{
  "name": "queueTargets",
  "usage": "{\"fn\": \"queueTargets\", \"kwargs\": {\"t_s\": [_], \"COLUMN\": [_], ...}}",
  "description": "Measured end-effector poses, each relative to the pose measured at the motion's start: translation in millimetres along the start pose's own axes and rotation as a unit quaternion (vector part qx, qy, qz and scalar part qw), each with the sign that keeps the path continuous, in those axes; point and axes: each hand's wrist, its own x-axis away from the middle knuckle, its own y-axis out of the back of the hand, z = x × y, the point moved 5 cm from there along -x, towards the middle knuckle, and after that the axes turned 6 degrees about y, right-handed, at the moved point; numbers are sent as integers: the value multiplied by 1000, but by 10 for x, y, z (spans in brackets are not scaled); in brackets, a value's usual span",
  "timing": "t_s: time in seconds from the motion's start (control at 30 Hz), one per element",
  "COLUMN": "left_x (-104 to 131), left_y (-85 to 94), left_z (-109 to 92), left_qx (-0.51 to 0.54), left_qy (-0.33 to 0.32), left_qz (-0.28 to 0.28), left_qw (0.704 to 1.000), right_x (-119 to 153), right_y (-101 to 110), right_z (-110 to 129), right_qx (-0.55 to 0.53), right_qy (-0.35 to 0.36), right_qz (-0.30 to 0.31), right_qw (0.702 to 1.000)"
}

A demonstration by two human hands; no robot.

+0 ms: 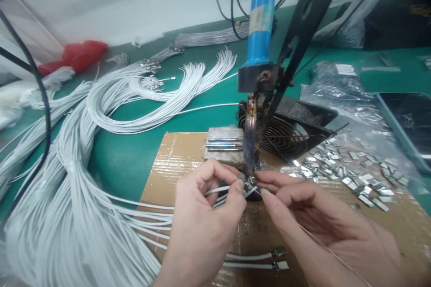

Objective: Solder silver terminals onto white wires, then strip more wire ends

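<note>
My left hand [208, 219] is closed in a pinch on a white cable [217, 189], its end under the tip of a blue-handled soldering iron [261, 22] clamped upright. A small metal connector [251, 181] sits at that cable end, partly hidden by my fingertips. Just right of the tip, my right hand [319, 215] has thumb and fingers closed around a thin solder wire [332, 247], which trails down to the lower right. Below my hands lie two white cables with metal ends [281, 265].
A large bundle of white cables [77, 188] covers the left side. Behind the iron stand a block with metal rods [224, 154] and a black fan [286, 132]. Loose metal connectors [367, 184] lie right on the cardboard [175, 148], near a phone [409, 121].
</note>
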Motion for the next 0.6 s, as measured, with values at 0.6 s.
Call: {"fn": "queueTargets", "kwargs": {"t_s": [0.6], "left_x": [82], "left_y": [28], "left_z": [124], "left_qx": [-53], "left_qy": [5], "left_qz": [19], "left_qw": [998], "right_x": [-7], "right_y": [-25], "right_z": [-128], "right_qx": [-48], "right_qy": [-57], "right_qz": [22], "right_qw": [997]}}
